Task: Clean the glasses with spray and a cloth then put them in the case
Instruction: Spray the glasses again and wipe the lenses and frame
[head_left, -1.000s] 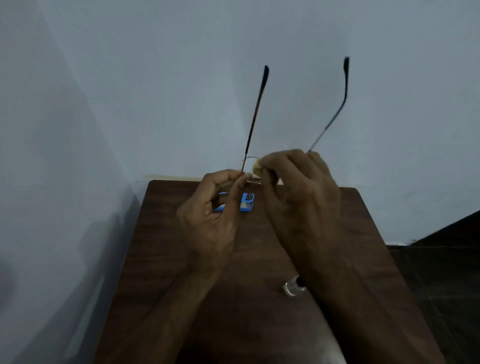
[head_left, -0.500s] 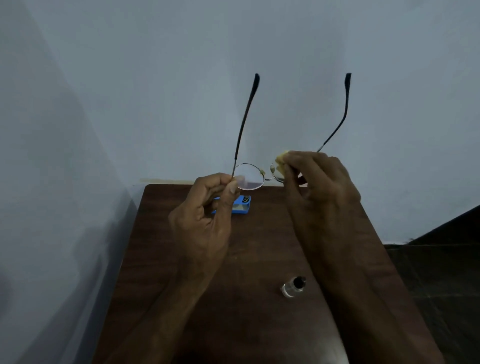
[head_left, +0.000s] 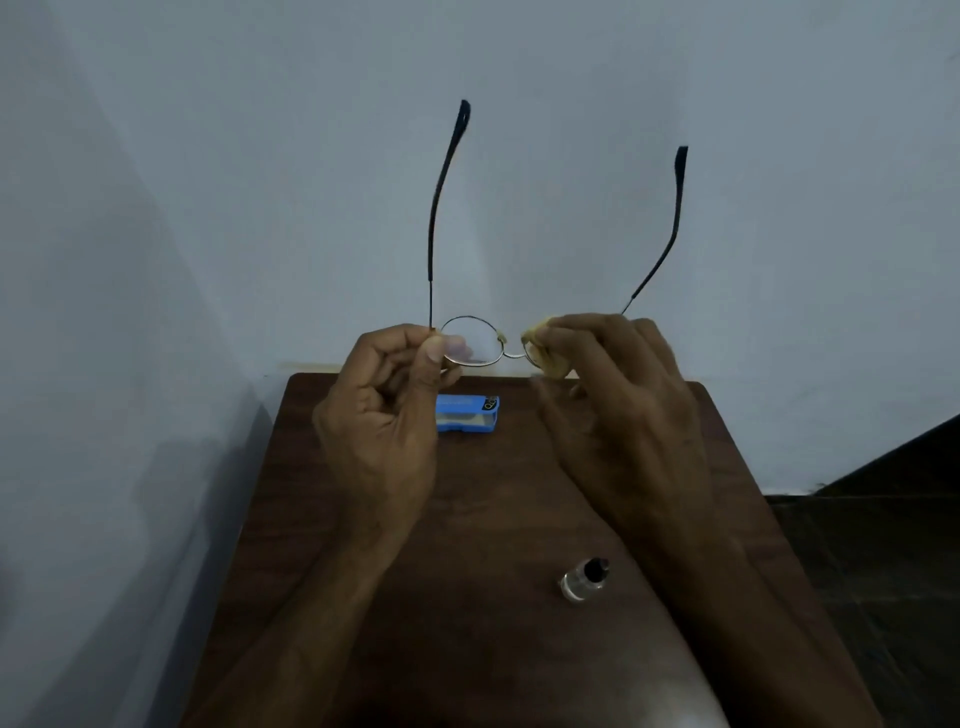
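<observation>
Right now I am watching the thin gold wire-rimmed glasses (head_left: 470, 347), with round lenses and dark temple arms, being held in the air above the far edge of the dark brown wooden table (head_left: 493, 499). The left hand (head_left: 384, 415) is pinching the left end of the frame, by the hinge, between thumb and curled forefinger. The right hand (head_left: 623, 405) is pinching a small folded yellow cloth (head_left: 543, 358) around the right lens, which is mostly covered. The frame front is running left to right between the hands, and both unfolded temples are pointing up and away toward the pale far wall.

What I am weighing is the way down to the small blue rectangular case (head_left: 467, 413). It is lying flat on the far part of the table, beneath the left lens and just right of the left hand, its long side running left to right like the frame. I am judging the left hand the nearer one. I cannot tell whether the case is open.

The small clear spray bottle (head_left: 584, 579) with a black cap is sitting on the near side, left of the right forearm, well apart from the case and out of that path.
</observation>
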